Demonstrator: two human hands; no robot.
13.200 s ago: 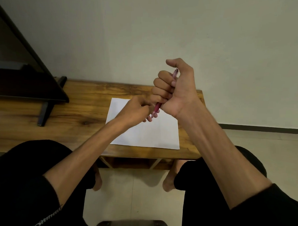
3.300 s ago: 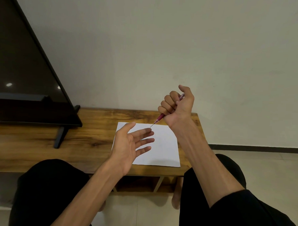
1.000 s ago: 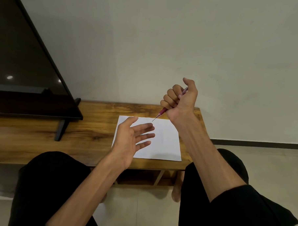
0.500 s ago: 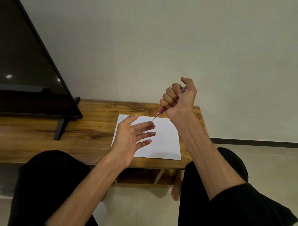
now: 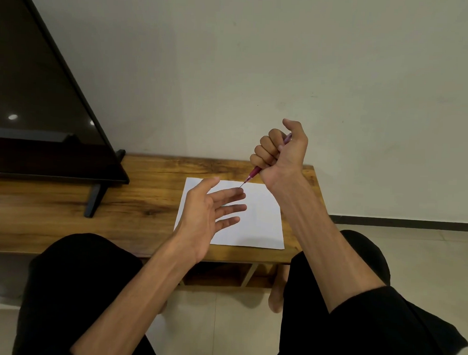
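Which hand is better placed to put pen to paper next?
Right, probably: the right hand grips the pen, tip pointing down toward the paper. The left hand is open and holds nothing.

Low wooden bench (image 5: 51, 217): white paper sheet (image 5: 260, 226) flat on right end, TV (image 5: 43, 102) on left.

Over on the left a big dark television (image 5: 29, 101) stands on the wooden surface (image 5: 64, 223), screen tilted across the corner of the view, two small spots of light (image 5: 13, 117) glinting in it, and one black splayed foot (image 5: 95, 198) planted on the grainy wood. Behind it all runs a plain pale wall (image 5: 259, 57), meeting the light tiled floor (image 5: 425, 252) on the right along a dark skirting strip (image 5: 413, 224). Down below the surface's front edge there's an open wooden shelf space (image 5: 218, 274), in shadow.
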